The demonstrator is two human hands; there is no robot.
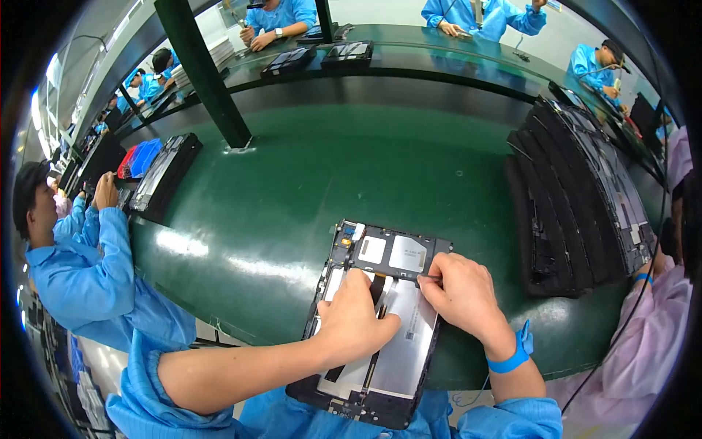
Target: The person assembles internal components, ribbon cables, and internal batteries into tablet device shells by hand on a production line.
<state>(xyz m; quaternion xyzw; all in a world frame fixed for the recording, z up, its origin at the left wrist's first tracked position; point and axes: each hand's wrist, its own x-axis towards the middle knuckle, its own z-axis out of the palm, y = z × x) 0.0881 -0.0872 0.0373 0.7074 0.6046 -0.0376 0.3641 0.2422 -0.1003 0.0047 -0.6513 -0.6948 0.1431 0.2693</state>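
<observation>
An opened tablet (409, 314) lies tilted at the table's near edge, its silver inner plates and black frame exposed. Across its upper end sits a black cover part (369, 252) with two pale patches. My left hand (351, 314) rests over the tablet's middle, fingers curled together with their tips down just below the black part. What those fingertips grip, if anything, is hidden. At the tablet's right edge my right hand (464, 296) makes a pinch by the black part's lower corner; something small and dark shows at its fingertips. A blue band circles my right wrist.
Black foam trays (563, 197) holding opened tablets stand stacked at the right. A green post (205, 73) rises from the green table (307, 183). Another black tray (167, 175) and a blue bin (145, 157) are at the left, beside a co-worker (88, 256). More people sit beyond.
</observation>
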